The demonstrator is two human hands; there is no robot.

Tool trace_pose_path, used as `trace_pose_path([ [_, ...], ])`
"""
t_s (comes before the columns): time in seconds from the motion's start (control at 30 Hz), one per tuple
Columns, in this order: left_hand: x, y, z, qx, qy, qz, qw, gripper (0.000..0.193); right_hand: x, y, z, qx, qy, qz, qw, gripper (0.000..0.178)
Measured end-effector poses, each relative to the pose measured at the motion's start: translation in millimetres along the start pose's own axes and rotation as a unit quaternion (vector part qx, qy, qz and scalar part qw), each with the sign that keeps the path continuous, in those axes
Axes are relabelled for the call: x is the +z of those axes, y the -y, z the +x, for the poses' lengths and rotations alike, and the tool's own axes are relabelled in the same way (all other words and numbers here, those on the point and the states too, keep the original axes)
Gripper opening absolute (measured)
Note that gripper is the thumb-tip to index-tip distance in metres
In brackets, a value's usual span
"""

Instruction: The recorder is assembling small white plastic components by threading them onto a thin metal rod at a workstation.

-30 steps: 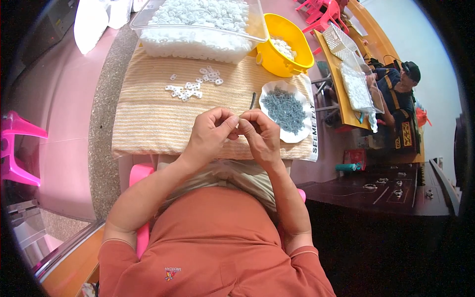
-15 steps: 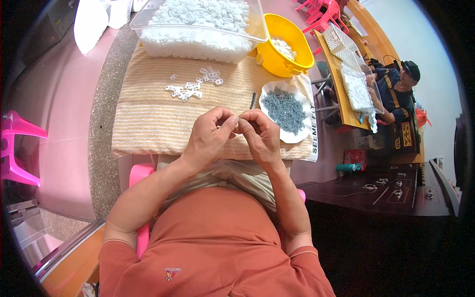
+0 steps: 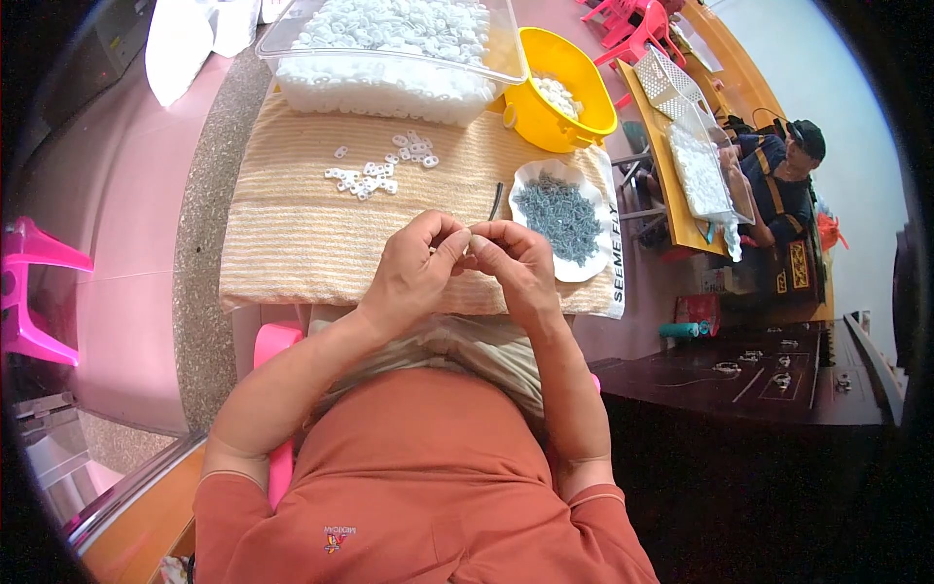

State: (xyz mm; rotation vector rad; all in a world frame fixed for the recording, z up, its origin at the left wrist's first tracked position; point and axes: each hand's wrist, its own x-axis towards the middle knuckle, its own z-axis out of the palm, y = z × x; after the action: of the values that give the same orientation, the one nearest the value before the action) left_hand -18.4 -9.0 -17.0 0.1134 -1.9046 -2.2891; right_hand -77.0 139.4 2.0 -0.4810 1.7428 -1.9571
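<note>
Clear box [image 3: 512, 58] w/ many white pcs. [image 3: 389, 29] stands at far edge of cloth-covered worktop [image 3: 282, 248]; just nearer, loose small pcs. [image 3: 369, 182] lie left of its middle. Above near edge, L hand [image 3: 413, 265] and R hand [image 3: 520, 273] meet at fingertips: each grip is closed, thumb to finger; cannot tell if smth. is inside. Beyond R hand is dark strip [image 3: 497, 200], then white dish [image 3: 574, 273] w/ grey parts [image 3: 559, 219] nr. right edge, yellow bucket [image 3: 540, 122] at far right corner
</note>
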Motion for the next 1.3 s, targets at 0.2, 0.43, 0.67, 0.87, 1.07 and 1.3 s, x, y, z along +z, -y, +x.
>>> trace_pose_path([
  [0.2, 1, 0, -1, 0.045, -0.024, 0.062, 0.997, 0.016, -3, 3, 0, 0.026, 0.013, 0.024, 0.999, 0.018],
  [0.43, 1, 0, -1, 0.160, -0.044, 0.173, 0.971, 0.011, -6, -3, -1, 0.057, 0.002, 0.101, 0.993, 0.016],
  [0.67, 2, -4, -1, 0.139, -0.043, 0.141, 0.979, 0.011, -9, -8, 0, 0.043, 0.011, 0.071, 0.997, 0.015],
  [0.87, 2, -3, -1, 0.146, -0.045, 0.145, 0.978, 0.012, -8, -9, 0, 0.038, 0.009, 0.090, 0.995, 0.015],
  [1.07, -2, 0, 0, 0.144, -0.022, 0.172, 0.974, 0.014, -4, -6, -1, 0.028, -0.003, 0.086, 0.996, 0.016],
  [1.3, 0, 1, 0, 0.025, 0.011, 0.040, 0.999, 0.020, -3, -8, -1, -0.036, -0.010, 0.003, 0.999, 0.016],
])
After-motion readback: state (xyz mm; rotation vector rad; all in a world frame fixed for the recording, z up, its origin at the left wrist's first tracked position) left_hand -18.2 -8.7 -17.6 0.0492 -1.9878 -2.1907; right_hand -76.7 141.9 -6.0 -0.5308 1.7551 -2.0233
